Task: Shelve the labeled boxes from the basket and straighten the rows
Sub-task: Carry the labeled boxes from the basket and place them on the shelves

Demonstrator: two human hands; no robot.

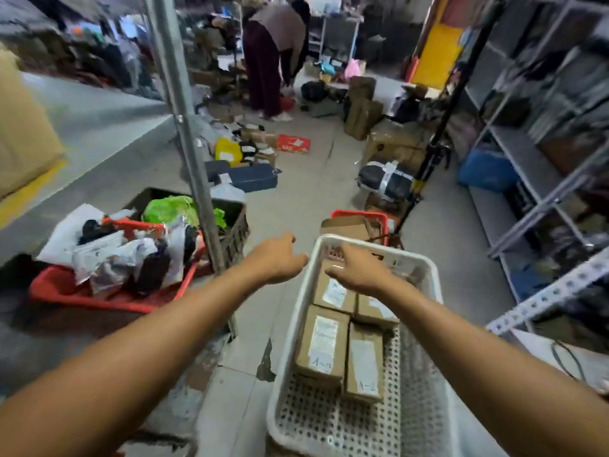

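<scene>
Four labeled boxes (342,331) in white basket (425,324), long axes pointing away, under right hand (359,275) (left hand (276,258) outside rim), both empty, fingers relaxed.

White perforated basket (425,374), brown white-labelled boxes (324,344).

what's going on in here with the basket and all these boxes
A person reaches both bare arms toward a white basket holding several labeled cardboard boxes. The right hand is over the far boxes; the left hand hovers just outside the rim, holding nothing. No box is lifted yet. Shelves stand to the right.
</scene>
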